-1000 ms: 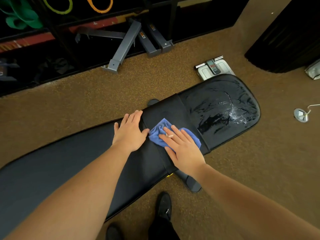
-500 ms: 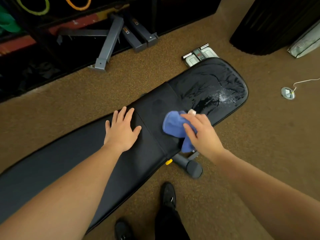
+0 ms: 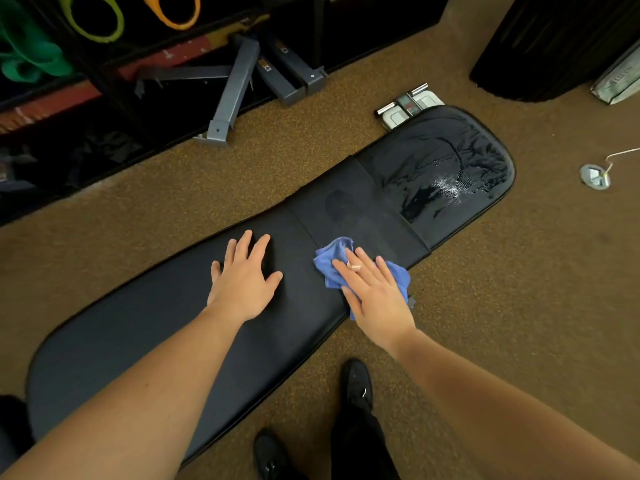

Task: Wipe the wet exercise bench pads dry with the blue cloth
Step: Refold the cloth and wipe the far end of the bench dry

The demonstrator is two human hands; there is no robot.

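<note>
Black shoes (image 3: 358, 384) are seen nearest on brown carpet (image 3: 519, 289). L hand (image 3: 244, 277) is laid flat, fingers straight, on long bench pad (image 3: 138, 327). R hand (image 3: 375, 294) is pressed flat, fingers spread, on blue cloth (image 3: 330, 259) at pad's near edge by the seam. Farther on, seat pad (image 3: 446, 168) is streaked w/ water. Scale (image 3: 408, 107) is seen beyond.

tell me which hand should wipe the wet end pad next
Right. The right hand already presses the blue cloth flat, nearer the wet end pad; the left hand lies bare on the long pad.
</note>
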